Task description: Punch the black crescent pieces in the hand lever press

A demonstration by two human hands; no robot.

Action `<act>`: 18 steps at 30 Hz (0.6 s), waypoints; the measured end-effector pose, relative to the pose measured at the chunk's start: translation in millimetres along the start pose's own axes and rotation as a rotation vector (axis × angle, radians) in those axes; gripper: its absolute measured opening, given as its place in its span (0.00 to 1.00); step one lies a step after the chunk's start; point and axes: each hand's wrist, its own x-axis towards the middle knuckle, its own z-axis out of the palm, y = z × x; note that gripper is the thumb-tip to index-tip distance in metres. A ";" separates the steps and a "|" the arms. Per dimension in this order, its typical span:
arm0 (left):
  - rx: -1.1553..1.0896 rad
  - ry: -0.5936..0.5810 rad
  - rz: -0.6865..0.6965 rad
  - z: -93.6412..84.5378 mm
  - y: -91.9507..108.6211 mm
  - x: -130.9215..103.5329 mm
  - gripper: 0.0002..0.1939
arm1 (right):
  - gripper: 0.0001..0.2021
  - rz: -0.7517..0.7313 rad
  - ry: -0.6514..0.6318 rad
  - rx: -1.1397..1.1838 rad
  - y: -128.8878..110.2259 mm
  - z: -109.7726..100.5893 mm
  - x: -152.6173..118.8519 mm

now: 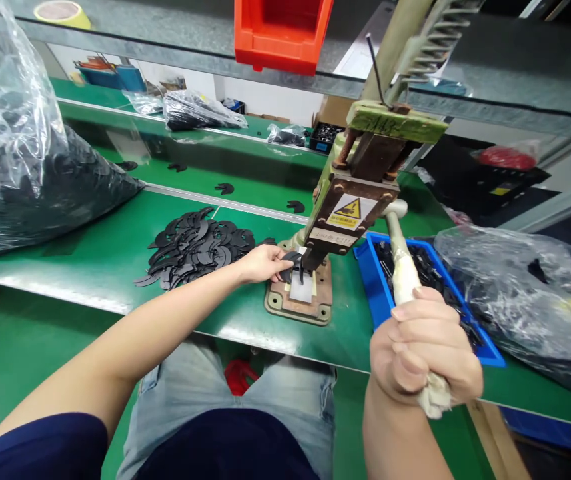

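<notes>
A green hand press (350, 200) with a yellow warning label stands on the green table. My left hand (268, 263) is closed on a curved black piece (290, 265) at the metal plate (302, 287) under the press head. My right hand (428, 343) is wrapped round the cloth-covered press lever (403, 267), nearer the camera. Left of the press lies a heap of flat curved black pieces (198, 245). A blue bin (372, 283) holding dark small parts sits right of the press, partly hidden behind my right hand and the lever.
Large clear bags of dark parts stand at the left (30, 147) and right (530, 293). Behind the heap, several black pieces lie spaced along a green strip (260, 193). A red bin (282, 33) and a tape roll (62, 13) are on the overhead shelf.
</notes>
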 end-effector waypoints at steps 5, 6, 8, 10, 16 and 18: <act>0.043 0.057 -0.003 1.7 -0.8 -1.0 0.13 | 0.27 0.029 -0.002 0.047 -2.0 -1.4 -0.1; 0.053 0.052 -0.007 1.6 -0.8 -0.7 0.14 | 0.27 0.029 -0.003 0.046 -2.3 -1.3 0.2; 0.058 0.026 -0.024 0.6 0.3 1.0 0.16 | 0.27 0.023 -0.013 0.037 -1.9 -0.6 1.2; 0.049 -0.025 -0.059 -0.8 2.8 3.9 0.17 | 0.25 0.000 -0.014 0.034 -0.7 0.8 2.0; 0.047 -0.116 -0.240 -4.0 15.5 10.4 0.15 | 0.23 -0.050 0.030 0.024 -0.2 2.4 -1.7; 0.023 -0.133 -0.304 -4.1 18.8 9.7 0.15 | 0.19 -0.044 0.019 0.032 2.8 -0.2 -1.4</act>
